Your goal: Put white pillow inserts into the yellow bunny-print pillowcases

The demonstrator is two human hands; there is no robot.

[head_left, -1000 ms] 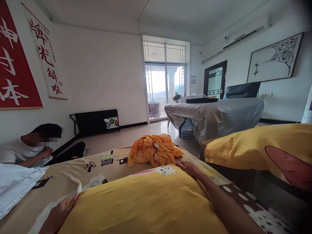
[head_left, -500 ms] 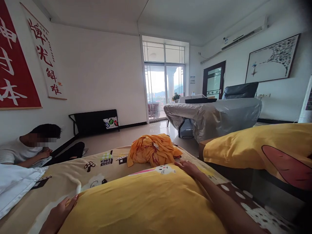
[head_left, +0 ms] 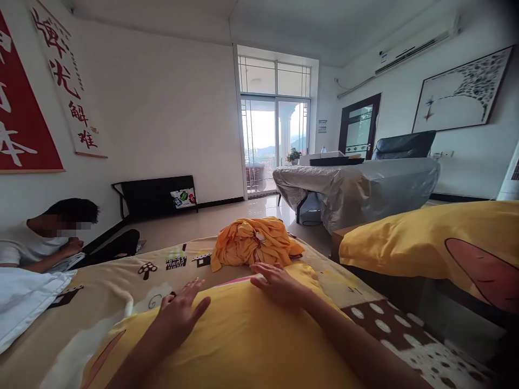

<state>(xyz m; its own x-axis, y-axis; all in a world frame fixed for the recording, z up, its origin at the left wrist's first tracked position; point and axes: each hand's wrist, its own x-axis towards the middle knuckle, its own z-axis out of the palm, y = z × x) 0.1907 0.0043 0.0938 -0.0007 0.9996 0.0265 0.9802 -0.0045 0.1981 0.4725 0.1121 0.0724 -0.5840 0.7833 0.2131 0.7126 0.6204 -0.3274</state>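
Note:
A yellow pillow point(head_left: 239, 340) lies in front of me on the bed, with a bit of pink print at its far edge and a reddish print at its left side. My left hand point(head_left: 182, 310) is over the pillow's far left part, palm down with thumb and fingers apart. Over the far edge, right of the middle, my right hand point(head_left: 278, 286) lies flat with its fingers stretched out. Neither hand grips the cloth. Just beyond the right hand sits a crumpled heap of orange cloth point(head_left: 253, 240).
A patterned beige blanket point(head_left: 162, 275) covers the bed. White cloth point(head_left: 28, 302) lies at the left, near a seated person point(head_left: 36, 243). Another yellow pillow point(head_left: 389, 237) rests on a dark surface at the right. Behind stands a plastic-covered desk point(head_left: 365, 189).
Both hands have let go of the pillow's edges and moved inward over its top. The far edge with the rabbit print is now mostly covered by my right hand. The view has shifted slightly.

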